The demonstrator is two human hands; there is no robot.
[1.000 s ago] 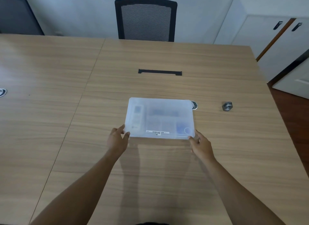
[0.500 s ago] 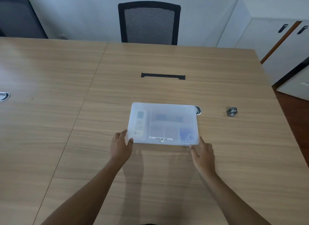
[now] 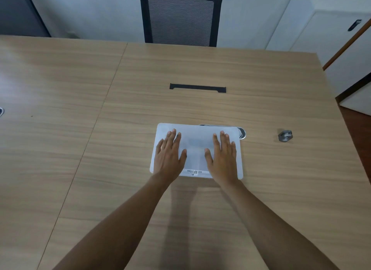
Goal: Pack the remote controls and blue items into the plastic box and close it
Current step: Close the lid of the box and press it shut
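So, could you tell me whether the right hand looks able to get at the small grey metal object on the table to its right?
Probably yes: the right hand lies flat on the plastic box, holding nothing, and only bare table lies between it and the grey object.

The plastic box [image 3: 197, 138] is a flat, frosted see-through rectangle with rounded corners, lid on, lying flat on the wooden table [image 3: 200, 65]. It sits on the near side of the table's black cable slot [image 3: 197, 88], long side facing the camera. There's a small barcode sticker [image 3: 194, 172] on its near edge. Contents are just blurry grey shapes through the lid, can't tell them apart.
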